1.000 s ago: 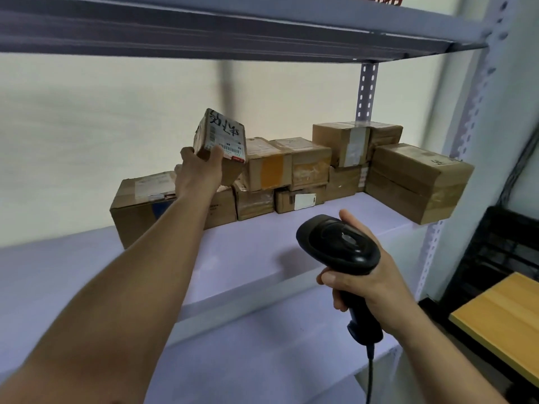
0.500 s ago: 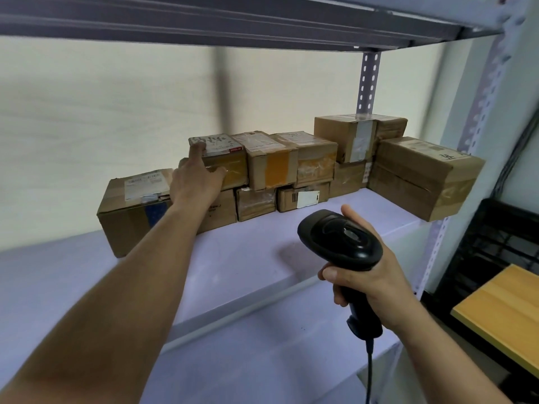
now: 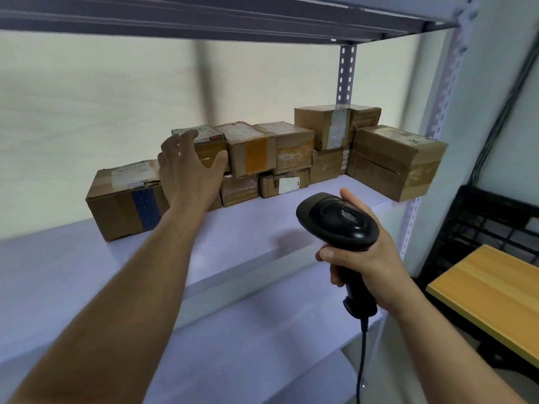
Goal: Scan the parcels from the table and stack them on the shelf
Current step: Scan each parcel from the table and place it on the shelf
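A small brown parcel with a white label point(image 3: 208, 142) rests on top of a larger box in the stacked row on the shelf point(image 3: 239, 228). My left hand point(image 3: 189, 173) hovers just in front of it with fingers spread, holding nothing. My right hand point(image 3: 361, 258) grips the handle of a black barcode scanner point(image 3: 335, 223) lower right, in front of the shelf edge. Several more cardboard parcels point(image 3: 291, 147) line the shelf's back toward the right, ending in a big box point(image 3: 396, 161) that juts over the shelf's right end.
A wide box with blue tape point(image 3: 128, 199) stands at the left end of the row. An upper shelf point(image 3: 204, 18) hangs overhead. A perforated upright point(image 3: 345, 74) rises behind the boxes. A yellow wooden table point(image 3: 493, 290) and a black crate point(image 3: 495, 217) sit to the right.
My left hand carried the small labelled parcel down onto the stack, let it go and has drawn back slightly with fingers spread. The scanner hand stayed about where it was.
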`<state>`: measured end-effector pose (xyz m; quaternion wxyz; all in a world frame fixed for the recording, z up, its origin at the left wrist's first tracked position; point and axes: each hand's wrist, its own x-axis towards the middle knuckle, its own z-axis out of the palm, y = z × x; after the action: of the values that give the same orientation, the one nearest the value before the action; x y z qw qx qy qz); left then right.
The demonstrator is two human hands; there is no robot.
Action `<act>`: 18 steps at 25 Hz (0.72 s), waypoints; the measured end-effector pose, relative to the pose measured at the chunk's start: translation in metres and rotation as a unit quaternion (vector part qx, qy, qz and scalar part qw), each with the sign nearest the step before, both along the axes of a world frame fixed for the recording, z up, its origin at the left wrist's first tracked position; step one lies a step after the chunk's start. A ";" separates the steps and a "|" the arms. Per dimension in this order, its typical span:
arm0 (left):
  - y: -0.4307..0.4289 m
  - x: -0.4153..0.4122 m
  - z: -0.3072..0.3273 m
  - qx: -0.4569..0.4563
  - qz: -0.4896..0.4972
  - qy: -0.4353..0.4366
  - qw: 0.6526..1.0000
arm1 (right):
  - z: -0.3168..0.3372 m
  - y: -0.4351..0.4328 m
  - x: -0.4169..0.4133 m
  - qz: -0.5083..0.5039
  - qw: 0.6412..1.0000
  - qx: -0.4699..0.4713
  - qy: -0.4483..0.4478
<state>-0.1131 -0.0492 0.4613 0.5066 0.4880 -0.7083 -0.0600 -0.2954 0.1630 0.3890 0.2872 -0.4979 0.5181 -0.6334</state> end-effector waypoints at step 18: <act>0.285 -0.199 -0.165 0.127 -0.296 0.001 0.947 | -0.051 0.250 -0.104 -0.176 0.983 0.033 -0.038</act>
<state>-0.3121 0.2358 0.2962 0.4009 0.3169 -0.8065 -0.2974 -0.3992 0.4130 0.3380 0.2071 -0.3646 0.6068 -0.6753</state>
